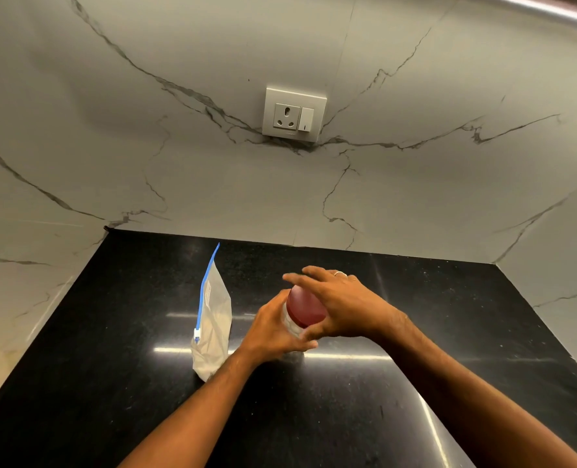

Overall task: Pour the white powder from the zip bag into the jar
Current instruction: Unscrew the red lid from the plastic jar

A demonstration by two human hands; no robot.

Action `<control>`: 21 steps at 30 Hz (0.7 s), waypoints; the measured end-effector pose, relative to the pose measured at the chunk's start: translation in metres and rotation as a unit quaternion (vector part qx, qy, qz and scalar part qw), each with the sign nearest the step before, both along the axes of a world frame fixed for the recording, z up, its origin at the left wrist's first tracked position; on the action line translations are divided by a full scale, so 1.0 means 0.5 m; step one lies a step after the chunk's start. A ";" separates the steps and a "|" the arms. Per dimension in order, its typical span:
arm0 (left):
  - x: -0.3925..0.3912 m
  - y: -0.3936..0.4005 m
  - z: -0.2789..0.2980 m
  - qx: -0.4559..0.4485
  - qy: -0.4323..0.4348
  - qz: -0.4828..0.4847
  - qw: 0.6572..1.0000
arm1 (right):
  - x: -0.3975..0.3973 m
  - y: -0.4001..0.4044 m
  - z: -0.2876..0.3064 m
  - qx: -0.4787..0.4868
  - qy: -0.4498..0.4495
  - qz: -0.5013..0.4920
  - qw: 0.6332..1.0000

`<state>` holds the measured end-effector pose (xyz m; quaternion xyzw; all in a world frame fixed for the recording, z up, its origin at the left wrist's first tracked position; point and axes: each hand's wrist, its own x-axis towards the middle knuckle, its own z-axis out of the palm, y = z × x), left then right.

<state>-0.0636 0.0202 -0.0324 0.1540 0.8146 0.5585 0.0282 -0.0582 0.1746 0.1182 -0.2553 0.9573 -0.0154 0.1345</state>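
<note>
Two hands work the jar (pixel 292 324) mid-desk: left hand (pixel 273 332) grips its clear body, right hand (pixel 341 309) cups the red lid (pixel 305 309). Just left stands the zip bag (pixel 213 329), soft and likely light; best held near its blue zip.

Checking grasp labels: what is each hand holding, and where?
Left hand grips the jar around its clear body. Right hand holds the red lid from above. The zip bag is unheld.

One head-worn wide-angle view looks forward and down from the near edge of the black tabletop (pixel 449 332), close above it, facing the marble wall (pixel 213 163) and its socket plate (pixel 294 114) along the far edge; both far corners of the tabletop fall within the frame.
</note>
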 end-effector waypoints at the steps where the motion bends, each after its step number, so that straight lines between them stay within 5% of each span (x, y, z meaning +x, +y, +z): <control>1: -0.001 0.001 0.001 0.003 -0.001 -0.003 1.000 | 0.000 -0.002 -0.003 -0.010 0.007 -0.035 0.999; 5: -0.003 0.002 0.005 -0.007 -0.006 -0.007 1.000 | 0.001 -0.008 -0.015 0.013 0.062 -0.091 0.994; 11: 0.009 0.003 0.000 -0.006 -0.013 0.001 1.000 | 0.004 0.004 -0.002 -0.019 -0.032 0.037 0.999; 17: 0.006 0.009 0.004 -0.002 -0.016 -0.008 1.000 | 0.013 0.000 -0.016 -0.003 0.058 -0.079 0.995; 21: 0.011 0.011 0.006 -0.016 -0.014 -0.008 1.000 | 0.013 0.008 -0.009 -0.038 0.012 0.004 0.999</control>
